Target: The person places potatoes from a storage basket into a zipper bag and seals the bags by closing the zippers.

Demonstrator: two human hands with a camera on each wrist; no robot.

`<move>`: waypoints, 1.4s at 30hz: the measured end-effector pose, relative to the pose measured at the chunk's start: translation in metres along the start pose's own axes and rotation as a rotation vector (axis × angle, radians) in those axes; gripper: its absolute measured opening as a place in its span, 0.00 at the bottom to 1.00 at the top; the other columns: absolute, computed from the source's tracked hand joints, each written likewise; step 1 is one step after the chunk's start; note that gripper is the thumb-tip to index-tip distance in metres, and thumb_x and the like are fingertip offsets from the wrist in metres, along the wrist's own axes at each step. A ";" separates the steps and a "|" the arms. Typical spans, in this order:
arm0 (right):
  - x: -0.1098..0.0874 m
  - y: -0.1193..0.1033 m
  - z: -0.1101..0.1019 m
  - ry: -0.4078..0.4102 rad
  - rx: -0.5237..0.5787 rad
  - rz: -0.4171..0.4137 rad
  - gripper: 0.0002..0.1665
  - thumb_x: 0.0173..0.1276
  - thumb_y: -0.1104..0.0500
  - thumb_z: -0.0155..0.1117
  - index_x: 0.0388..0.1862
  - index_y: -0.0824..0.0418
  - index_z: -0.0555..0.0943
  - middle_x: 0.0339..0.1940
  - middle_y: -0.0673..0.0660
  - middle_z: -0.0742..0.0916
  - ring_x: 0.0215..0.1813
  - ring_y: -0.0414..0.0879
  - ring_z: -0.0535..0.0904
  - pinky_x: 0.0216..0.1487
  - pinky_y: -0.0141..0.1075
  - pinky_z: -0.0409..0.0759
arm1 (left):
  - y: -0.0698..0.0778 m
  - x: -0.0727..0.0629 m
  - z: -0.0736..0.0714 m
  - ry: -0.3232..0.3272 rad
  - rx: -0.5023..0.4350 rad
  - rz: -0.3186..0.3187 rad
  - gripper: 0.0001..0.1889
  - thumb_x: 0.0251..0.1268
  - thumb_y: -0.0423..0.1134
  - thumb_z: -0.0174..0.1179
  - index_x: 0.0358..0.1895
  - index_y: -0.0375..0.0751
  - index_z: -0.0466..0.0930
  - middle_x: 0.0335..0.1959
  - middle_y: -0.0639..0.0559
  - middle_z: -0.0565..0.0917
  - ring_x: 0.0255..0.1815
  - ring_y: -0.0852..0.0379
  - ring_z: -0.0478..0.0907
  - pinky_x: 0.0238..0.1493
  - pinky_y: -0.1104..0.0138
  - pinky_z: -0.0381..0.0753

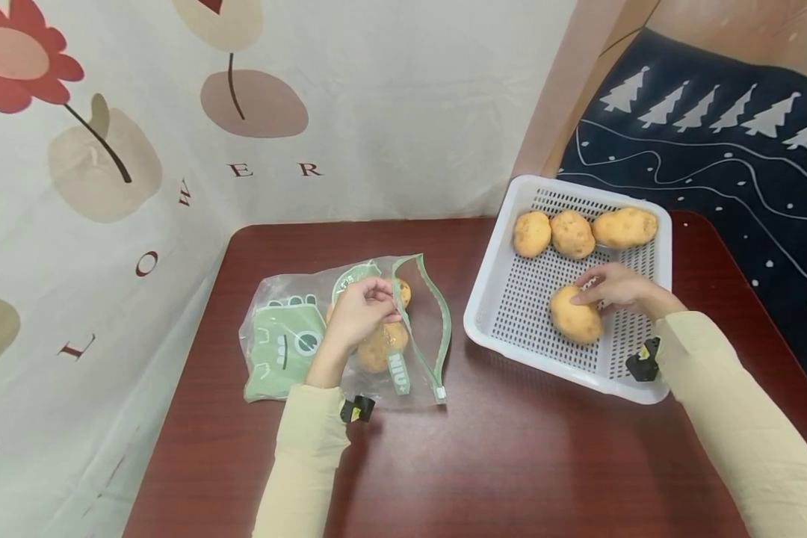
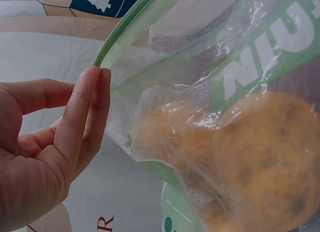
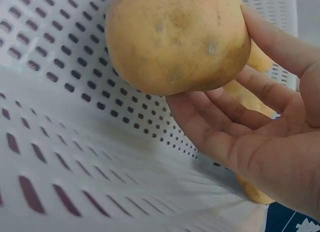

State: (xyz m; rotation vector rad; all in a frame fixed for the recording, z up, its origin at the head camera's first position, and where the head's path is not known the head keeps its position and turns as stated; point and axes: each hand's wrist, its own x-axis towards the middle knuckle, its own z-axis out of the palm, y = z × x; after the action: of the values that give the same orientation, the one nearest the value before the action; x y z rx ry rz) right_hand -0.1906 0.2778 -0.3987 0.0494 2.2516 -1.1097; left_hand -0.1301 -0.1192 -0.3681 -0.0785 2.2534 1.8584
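While two pale yellow sleeves (image 1: 304, 456) are reaching in over the reddish-brown counter (image 1: 511, 463), a small black device (image 1: 358, 409) is sitting at each wrist. Just beyond the left cuff, a clear bag (image 1: 424, 314) is lying on the counter, its mouth facing right, with a white slider (image 1: 440, 393) sitting at the near end of the green edge (image 1: 447, 329). A green label (image 1: 398, 373) reading NIU+ is showing near that corner, and a green one-eyed monster print (image 1: 279, 351) is filling the bag's left part. The left hand (image 1: 359, 314) is arching over the bag, its grip pinching the green edge at the fingertips. Several potatoes (image 1: 374, 351) are lying inside, though the hand and the print are hiding too much for a sure count.

To the right, standing apart from the bag, a white perforated basket (image 1: 545, 363) is resting on the counter. The right hand (image 1: 615, 288) is reaching in over its right rim, and its grip is holding one yellow potato (image 1: 574, 317), thumb and fingers curving round it, over the middle of the basket. Farther back, three more potatoes (image 1: 572, 235) are lying in a row along the basket's far wall. Behind everything, a pale flower-printed cloth (image 1: 410, 112) is hanging.
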 end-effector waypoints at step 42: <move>-0.032 -0.074 -0.010 0.233 0.451 -0.145 0.21 0.58 0.53 0.66 0.48 0.57 0.71 0.47 0.52 0.72 0.36 0.38 0.77 0.40 0.38 0.85 | 0.001 -0.002 -0.002 0.033 0.014 -0.020 0.08 0.53 0.19 0.50 0.37 0.24 0.71 0.30 0.41 0.74 0.25 0.59 0.77 0.35 0.67 0.86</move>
State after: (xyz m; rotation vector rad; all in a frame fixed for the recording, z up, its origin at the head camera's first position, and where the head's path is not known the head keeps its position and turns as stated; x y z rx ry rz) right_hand -0.1916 0.2444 -0.3244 0.2120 2.1809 -1.7524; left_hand -0.1287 -0.1210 -0.3660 -0.1302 2.2787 1.8446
